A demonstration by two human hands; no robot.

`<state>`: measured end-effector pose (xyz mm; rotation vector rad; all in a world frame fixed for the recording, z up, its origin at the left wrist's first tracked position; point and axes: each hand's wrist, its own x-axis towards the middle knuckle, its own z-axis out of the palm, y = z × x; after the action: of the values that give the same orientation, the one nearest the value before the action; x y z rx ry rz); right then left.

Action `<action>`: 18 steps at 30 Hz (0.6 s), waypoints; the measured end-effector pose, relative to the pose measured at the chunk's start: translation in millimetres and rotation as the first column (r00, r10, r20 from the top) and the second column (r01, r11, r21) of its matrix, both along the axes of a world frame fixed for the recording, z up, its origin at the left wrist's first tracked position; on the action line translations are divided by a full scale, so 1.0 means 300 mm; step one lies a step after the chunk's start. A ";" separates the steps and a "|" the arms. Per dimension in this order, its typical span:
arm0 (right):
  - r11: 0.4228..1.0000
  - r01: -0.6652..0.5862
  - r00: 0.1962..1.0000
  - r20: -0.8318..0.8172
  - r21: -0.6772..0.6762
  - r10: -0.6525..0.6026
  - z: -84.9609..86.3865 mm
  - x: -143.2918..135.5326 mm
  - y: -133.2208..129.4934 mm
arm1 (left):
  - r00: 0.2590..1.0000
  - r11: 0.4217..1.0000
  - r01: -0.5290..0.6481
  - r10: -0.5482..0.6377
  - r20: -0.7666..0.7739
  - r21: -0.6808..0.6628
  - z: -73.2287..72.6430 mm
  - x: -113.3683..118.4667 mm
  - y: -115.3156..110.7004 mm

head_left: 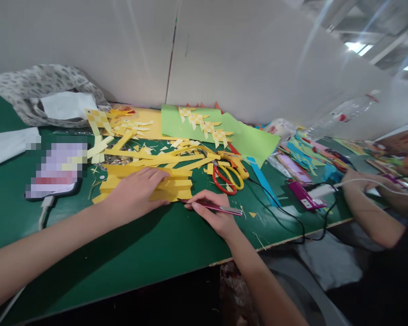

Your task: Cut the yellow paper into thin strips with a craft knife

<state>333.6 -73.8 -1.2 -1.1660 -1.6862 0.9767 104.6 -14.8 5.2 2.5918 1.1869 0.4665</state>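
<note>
Patterned cloth bag [15, 88], something white [70, 105] inside, clear plastic bottle [355, 110], red label [342, 117] unreadable, left hand [138, 188], thumb and fingers apart, on pleated yellow paper [175, 184] on green tabletop [149, 246], right hand [219, 218], fingers pinching pink pen [222, 208] at paper's near edge

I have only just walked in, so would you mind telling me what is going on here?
A person is handling folded yellow paper on a green table. The left hand lies over the paper, while the right hand grips a slim pink pen-like tool, its tip end at the paper's near right corner. Yellow strips lie just beyond, with scissors and what looks like a glue gun to the right. A co-worker's hand is farther right.
</note>
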 end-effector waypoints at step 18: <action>0.973 0.182 0.972 -0.126 -0.143 -0.200 -0.026 0.013 0.021 | 0.997 0.977 -0.065 0.057 -0.046 -0.204 -0.005 -0.008 0.001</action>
<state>337.5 -67.5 -9.2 -1.2884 -1.3882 1.0334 102.3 -14.4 3.6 2.4051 1.2597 0.2879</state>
